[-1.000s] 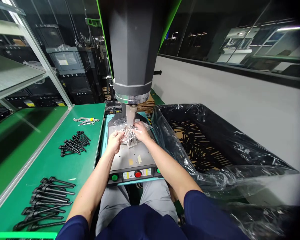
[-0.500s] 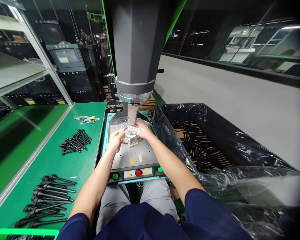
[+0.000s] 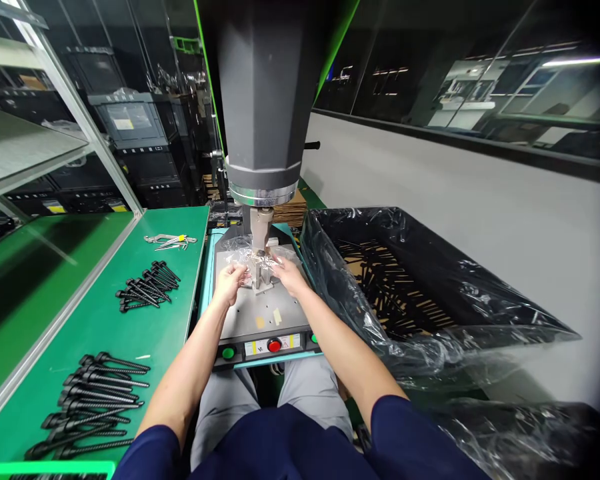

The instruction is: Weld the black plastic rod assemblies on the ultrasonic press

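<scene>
A sheet of clear plastic film [image 3: 247, 258] stretches between my hands, just under the metal horn [image 3: 261, 229] of a tall grey press machine [image 3: 265, 100]. My left hand [image 3: 229, 283] pinches the film's left side between thumb and fingers. On the other side, my right hand [image 3: 287, 275] grips its right edge. Beneath the film stands a small metal fixture [image 3: 263, 285], bolted on the machine's grey base plate [image 3: 250, 317]. Glare and creases in the film partly hide the fixture's top and the horn's tip.
Black threaded rods [image 3: 95, 393] lie in groups on the green table [image 3: 173, 333] at left, near pliers [image 3: 170, 239]. A plastic-lined bin [image 3: 480, 267] with similar black parts stands at right. Green buttons [image 3: 228, 353] and a red button [image 3: 274, 345] line the machine's front.
The film has been drawn tighter and narrower between my hands, showing more of the fixture below. My right hand has come slightly down toward me. The camera view has shifted a little.
</scene>
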Tool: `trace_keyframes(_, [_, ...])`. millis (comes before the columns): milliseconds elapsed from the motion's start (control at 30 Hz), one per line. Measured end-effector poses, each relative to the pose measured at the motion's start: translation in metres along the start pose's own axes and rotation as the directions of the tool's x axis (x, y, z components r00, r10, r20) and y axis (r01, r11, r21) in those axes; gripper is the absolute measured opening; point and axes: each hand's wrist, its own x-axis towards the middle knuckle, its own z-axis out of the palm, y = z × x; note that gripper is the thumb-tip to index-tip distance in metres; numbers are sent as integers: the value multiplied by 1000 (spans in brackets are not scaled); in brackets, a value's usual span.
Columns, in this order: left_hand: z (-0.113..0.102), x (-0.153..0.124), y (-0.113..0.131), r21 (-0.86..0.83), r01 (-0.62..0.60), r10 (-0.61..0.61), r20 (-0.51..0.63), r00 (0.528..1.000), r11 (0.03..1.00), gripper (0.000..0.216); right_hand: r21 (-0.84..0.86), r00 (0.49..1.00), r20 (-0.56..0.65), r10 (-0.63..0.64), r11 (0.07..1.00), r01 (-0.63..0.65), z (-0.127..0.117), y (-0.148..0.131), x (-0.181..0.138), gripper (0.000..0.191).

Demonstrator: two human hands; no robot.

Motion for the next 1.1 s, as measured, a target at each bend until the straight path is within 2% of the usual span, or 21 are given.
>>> trace_keyframes(67, [-3,2,-3,15,7,-7,-1,1000,1000,39,52,994,-7,108,993,-107,-8,10,-13,27])
trace_keyframes(200, [-10,0,-10,25,26,-26,2,1000,999,43,74,986,-5,169,983,-168,-22,26,-38,20])
trace_keyframes(367, [-20,-9,-16,40,39,-39,-16,999,998,49,70,988,-45,147,987,-144,-38,45,-71,29])
trace_keyframes(467, [-30,-19,-22,86,12,-4,-97,995,996,48,7,992,-98,84,996,-83,-51,56,-91,41])
trace_keyframes(533, [-40,-29,-28,147,-56,83,-187,979,988,44,-73,987,-159,35,996,-47,-63,62,-104,45])
trace_keyframes(633, [-63,-56,-42,315,-173,270,-295,917,933,38,-309,947,-305,-104,951,5,-88,73,-125,45])
trace_keyframes(733, [-90,-91,-61,585,-158,417,-340,843,795,39,-622,869,-369,-329,782,32,-113,92,-146,45])
trace_keyframes(800, [-106,-113,-76,746,-117,482,-294,825,655,46,-749,848,-342,-404,663,14,-125,107,-157,52])
trace_keyframes(867, [-118,-129,-92,819,-79,467,-243,850,569,54,-782,873,-316,-372,624,-17,-131,123,-165,62])
trace_keyframes(900, [-123,-134,-98,821,-55,423,-235,875,569,58,-774,894,-305,-329,632,-31,-132,130,-167,66])
trace_keyframes(1000, [-134,-142,-112,769,-3,276,-225,935,639,64,-737,944,-253,-210,675,-48,-132,144,-172,76])
trace_keyframes(1100, [-139,-142,-116,751,-27,259,-193,946,659,64,-729,958,-226,-174,683,-48,-133,148,-174,81])
